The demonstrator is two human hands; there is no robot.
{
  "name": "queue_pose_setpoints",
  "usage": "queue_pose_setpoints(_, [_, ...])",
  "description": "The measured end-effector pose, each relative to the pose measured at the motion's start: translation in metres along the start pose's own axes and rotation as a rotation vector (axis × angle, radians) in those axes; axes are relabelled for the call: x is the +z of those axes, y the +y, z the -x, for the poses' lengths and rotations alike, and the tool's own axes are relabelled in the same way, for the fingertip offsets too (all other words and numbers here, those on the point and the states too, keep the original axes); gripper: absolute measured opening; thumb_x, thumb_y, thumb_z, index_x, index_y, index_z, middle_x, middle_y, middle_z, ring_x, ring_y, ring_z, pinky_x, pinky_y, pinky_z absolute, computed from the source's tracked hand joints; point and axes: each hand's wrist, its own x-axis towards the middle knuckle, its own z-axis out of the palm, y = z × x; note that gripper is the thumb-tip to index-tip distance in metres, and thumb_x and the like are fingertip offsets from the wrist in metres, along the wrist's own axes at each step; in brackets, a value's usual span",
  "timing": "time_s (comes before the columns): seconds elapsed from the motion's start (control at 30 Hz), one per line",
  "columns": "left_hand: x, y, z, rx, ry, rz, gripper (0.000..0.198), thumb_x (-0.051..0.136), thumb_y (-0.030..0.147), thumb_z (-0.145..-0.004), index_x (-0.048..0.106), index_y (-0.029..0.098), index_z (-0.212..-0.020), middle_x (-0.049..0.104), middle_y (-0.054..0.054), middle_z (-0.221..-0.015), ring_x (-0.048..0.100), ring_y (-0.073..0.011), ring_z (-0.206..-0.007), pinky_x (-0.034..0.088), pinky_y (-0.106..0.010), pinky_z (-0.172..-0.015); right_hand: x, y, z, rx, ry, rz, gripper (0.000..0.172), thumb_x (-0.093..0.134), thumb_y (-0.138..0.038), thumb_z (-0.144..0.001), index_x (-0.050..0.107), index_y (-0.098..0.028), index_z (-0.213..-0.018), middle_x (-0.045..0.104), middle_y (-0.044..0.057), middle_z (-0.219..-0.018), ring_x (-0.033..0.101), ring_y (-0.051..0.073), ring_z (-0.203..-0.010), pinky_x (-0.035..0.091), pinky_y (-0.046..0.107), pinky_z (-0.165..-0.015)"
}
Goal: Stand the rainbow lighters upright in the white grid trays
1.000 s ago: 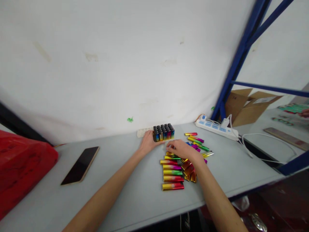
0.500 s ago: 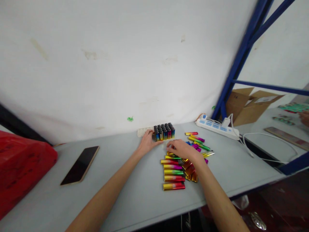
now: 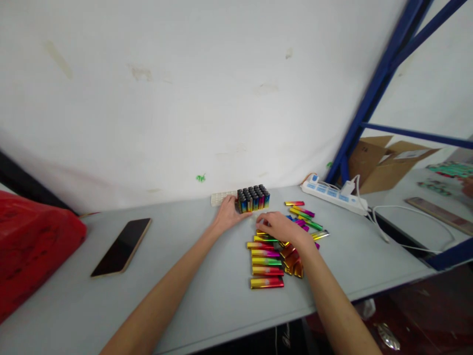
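Observation:
My left hand (image 3: 227, 214) rests at the left side of a tight block of upright, black-topped, gradient-coloured tubes (image 3: 253, 199). Its thumb stretches along the front of the block and its fingers are apart. To the right, my right hand (image 3: 275, 224) hovers low at the far end of a column of shiny tubes (image 3: 266, 271) lying flat. Its fingers are bent and pinched downward; whatever may be between them is too small to make out. A loose heap of metallic tubes (image 3: 293, 259) lies partly under my right wrist. Behind my left fingers is a pale dimpled tray (image 3: 219, 198).
A phone (image 3: 121, 247) and a red bag (image 3: 40, 246) lie on the left of the grey table (image 3: 207, 305). At right are a white power strip (image 3: 334, 196), its cable, blue rack posts (image 3: 369, 93) and a cardboard box (image 3: 384, 167). Another person's hand (image 3: 467, 187) shows at the far right edge.
The view has shifted slightly. Both hands keep nearly the same places beside the upright block and the column of tubes.

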Motion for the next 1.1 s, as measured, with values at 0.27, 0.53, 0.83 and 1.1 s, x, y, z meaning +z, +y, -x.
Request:
queue_pose_setpoints(0.27, [-0.018, -0.009, -0.006, -0.025, -0.020, -0.037, 0.037, 0.101, 0.058, -0.099, 0.086, 0.027, -0.112, 0.089, -0.013, -0.124, 0.084, -0.0421, -0.129, 0.068, -0.057, -0.122, 0.001, 0.002, -0.001, -0.004, 0.012, -0.015, 0.029, 0.074, -0.031, -0.127, 0.094, -0.016, -0.142, 0.098, 0.018, -0.130, 0.093, 0.033, -0.124, 0.064, 0.037, -0.114])
queue_pose_setpoints(0.53, [-0.038, -0.029, -0.006, -0.011, -0.032, -0.048, 0.005, 0.081, 0.032, -0.107, 0.084, 0.028, -0.109, 0.086, -0.011, -0.127, 0.083, -0.0390, -0.133, 0.066, -0.059, -0.129, -0.001, 0.000, 0.004, -0.005, 0.030, -0.052, 0.028, 0.077, -0.033, -0.126, 0.094, -0.017, -0.140, 0.098, 0.018, -0.125, 0.092, 0.032, -0.118, 0.064, 0.036, -0.110])
queue_pose_setpoints(0.83, [-0.029, -0.008, 0.006, -0.012, 0.029, -0.076, 0.039, 0.090, 0.043, -0.107, 0.081, 0.028, -0.141, 0.080, -0.014, -0.150, 0.074, -0.0421, -0.152, 0.056, -0.059, -0.141, -0.001, 0.006, 0.000, -0.001, 0.153, -0.088, 0.024, 0.070, -0.022, -0.126, 0.092, -0.015, -0.130, 0.095, 0.018, -0.128, 0.088, 0.028, -0.110, 0.062, 0.035, -0.106])
queue_pose_setpoints(1.1, [0.029, 0.051, 0.000, -0.205, 0.131, -0.073, 0.135, 0.111, 0.068, -0.085, 0.042, 0.016, -0.189, 0.074, -0.031, -0.166, 0.067, -0.0585, -0.161, 0.047, -0.072, -0.142, 0.000, 0.003, -0.001, -0.006, 0.148, -0.071, 0.024, 0.068, -0.020, -0.126, 0.092, -0.016, -0.130, 0.096, 0.016, -0.125, 0.088, 0.028, -0.115, 0.060, 0.035, -0.107])
